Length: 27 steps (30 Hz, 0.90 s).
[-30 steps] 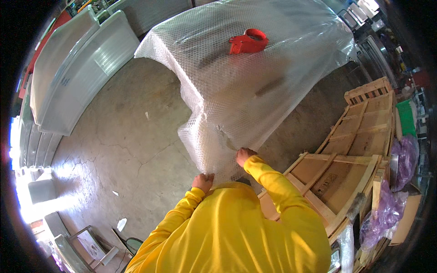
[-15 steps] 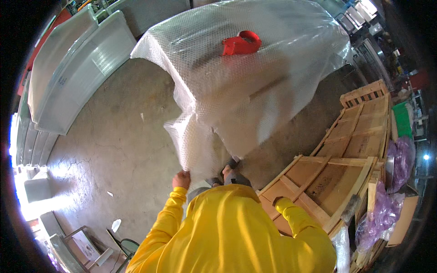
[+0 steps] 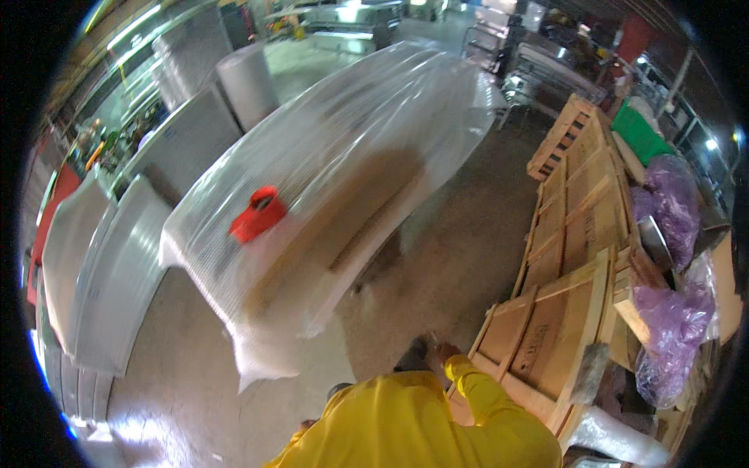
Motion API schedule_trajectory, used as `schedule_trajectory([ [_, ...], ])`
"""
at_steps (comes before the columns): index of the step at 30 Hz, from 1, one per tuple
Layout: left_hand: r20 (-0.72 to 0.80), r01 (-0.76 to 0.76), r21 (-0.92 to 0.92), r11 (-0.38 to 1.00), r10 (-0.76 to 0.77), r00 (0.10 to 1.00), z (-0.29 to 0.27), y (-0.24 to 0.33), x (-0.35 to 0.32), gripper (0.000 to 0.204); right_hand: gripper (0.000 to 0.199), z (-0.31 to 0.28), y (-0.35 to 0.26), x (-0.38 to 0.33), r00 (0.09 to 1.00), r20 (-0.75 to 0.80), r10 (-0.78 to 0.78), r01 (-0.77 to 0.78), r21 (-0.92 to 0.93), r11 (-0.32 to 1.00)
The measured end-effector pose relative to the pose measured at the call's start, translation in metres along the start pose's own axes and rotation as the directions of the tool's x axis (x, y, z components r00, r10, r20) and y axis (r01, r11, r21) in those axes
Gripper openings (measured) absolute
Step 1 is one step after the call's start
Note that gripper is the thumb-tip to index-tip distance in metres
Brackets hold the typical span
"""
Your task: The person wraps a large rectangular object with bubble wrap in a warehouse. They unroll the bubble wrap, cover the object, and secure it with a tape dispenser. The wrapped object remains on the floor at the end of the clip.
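A large sheet of clear bubble wrap (image 3: pixel 367 129) drapes over a long, bulky object whose brown side shows through it. On top lies a red tape dispenser (image 3: pixel 260 214). The sheet's near corner hangs down ahead of me, apart from both hands. My left hand (image 3: pixel 309 424) shows only as a small patch beside my yellow top, its fingers hidden. My right hand (image 3: pixel 446 353) is low in front of me, left of the wooden crates (image 3: pixel 538 343). Its fingers are blurred, so whether it holds anything is unclear.
Wrapped panels (image 3: pixel 117 288) lean at the left. Behind the draped object stands a roll of wrap (image 3: pixel 246 84). Purple plastic wrap (image 3: pixel 671 312) and a green bundle (image 3: pixel 641 131) lie along the crates' right side. Metal racks stand at the back.
My left hand has let go of the bubble wrap's hanging corner and drawn back beside my body. My right hand has moved forward. The view has swung right and up.
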<state>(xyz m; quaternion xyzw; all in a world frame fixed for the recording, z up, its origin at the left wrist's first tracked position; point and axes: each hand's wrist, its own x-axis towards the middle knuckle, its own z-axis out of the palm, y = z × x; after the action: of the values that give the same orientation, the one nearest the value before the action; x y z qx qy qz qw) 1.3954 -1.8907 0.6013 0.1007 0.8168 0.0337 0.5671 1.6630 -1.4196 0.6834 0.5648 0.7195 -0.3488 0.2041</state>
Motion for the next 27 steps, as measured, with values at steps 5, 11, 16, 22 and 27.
schedule_trajectory([
  [5,0.001,-0.176,-0.051,0.983,0.176,0.984,0.001,0.169,0.037,0.044,0.045,-0.044,0.050,0.072,0.985,-0.057,-0.165,0.166,0.022,0.986],
  [11,-0.100,-0.472,-0.267,0.840,0.463,0.881,-0.047,0.390,0.081,0.033,0.041,-0.126,0.047,0.114,0.950,-0.311,-0.044,0.161,0.361,0.918],
  [16,-0.154,-0.474,-0.583,0.660,0.482,0.862,-0.072,0.529,0.124,0.024,0.043,-0.213,0.053,0.172,0.946,-0.321,-0.052,0.181,0.386,0.905],
  [22,0.070,-0.276,-0.059,0.959,0.280,0.958,-0.083,0.655,0.189,0.024,0.033,-0.306,0.102,0.288,0.899,-0.419,0.129,0.222,0.689,0.689],
  [27,0.252,-0.410,0.406,0.817,0.331,0.909,-0.092,0.801,0.240,0.025,0.026,-0.417,0.137,0.342,0.839,-0.486,0.244,0.292,0.780,0.553],
])
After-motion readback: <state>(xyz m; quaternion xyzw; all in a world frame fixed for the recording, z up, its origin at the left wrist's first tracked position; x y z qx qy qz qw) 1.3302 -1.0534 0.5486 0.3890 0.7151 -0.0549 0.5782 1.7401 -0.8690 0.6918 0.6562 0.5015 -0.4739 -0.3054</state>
